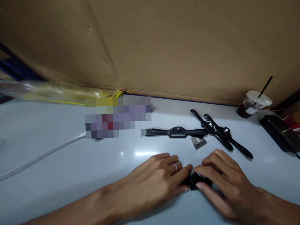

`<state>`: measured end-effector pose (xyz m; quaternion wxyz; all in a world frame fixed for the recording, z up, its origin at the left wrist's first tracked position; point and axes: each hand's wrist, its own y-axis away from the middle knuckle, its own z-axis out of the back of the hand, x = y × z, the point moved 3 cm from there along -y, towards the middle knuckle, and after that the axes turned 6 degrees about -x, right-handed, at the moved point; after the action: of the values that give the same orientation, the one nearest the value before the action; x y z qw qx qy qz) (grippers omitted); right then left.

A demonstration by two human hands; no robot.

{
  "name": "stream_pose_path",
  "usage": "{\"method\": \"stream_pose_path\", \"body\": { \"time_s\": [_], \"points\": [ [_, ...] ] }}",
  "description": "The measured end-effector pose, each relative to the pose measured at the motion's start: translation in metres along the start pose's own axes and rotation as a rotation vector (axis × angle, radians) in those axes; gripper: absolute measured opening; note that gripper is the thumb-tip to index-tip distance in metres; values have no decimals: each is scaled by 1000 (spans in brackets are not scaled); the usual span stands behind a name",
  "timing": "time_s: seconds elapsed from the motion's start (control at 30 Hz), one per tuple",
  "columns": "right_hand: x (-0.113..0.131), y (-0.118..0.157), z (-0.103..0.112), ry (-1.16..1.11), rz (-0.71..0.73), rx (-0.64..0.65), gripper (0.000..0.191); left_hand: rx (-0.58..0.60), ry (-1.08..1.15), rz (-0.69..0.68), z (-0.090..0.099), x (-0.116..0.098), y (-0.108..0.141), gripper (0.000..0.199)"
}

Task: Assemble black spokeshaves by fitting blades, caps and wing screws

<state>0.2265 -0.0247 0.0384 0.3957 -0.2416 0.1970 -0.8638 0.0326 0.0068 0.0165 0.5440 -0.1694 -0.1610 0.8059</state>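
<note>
Low on the white table, my left hand (pixel 164 177) and my right hand (pixel 226 182) hold a glossy black spokeshave (pixel 193 183) between them. The left fingers wrap its left handle, which they hide. My right thumb and index finger grip the middle of its body, and the right handle is mostly out of sight. Beyond the hands lies a matte black spokeshave body (pixel 177 132), with a flat metal blade (pixel 198 143) beside its right handle. Two glossy black spokeshaves (pixel 217 131) (pixel 229 136) rest slantwise at its right end, side by side.
A plastic cup with a straw (pixel 249 104) stands at the back right, near a dark phone-like device (pixel 283 132). A white cable (pixel 40 157) runs left from a pixelated object (pixel 120 116). Clear plastic wrapping (pixel 60 91) lies along the brown board (pixel 162 43).
</note>
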Motion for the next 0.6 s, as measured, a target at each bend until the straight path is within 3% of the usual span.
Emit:
{"method": "stream_pose_path", "body": {
  "time_s": [0.07, 0.23, 0.6],
  "points": [
    [-1, 1, -2, 28, -15, -21, 13, 23, -5, -5, 0, 0, 0, 18],
    [-2, 0, 0, -22, -17, -4, 30, 24, -22, -13, 0, 0, 0, 22],
    [-3, 1, -6, 38, -113, -65, 4, 23, -23, -7, -2, 1, 0, 13]
  ]
}}
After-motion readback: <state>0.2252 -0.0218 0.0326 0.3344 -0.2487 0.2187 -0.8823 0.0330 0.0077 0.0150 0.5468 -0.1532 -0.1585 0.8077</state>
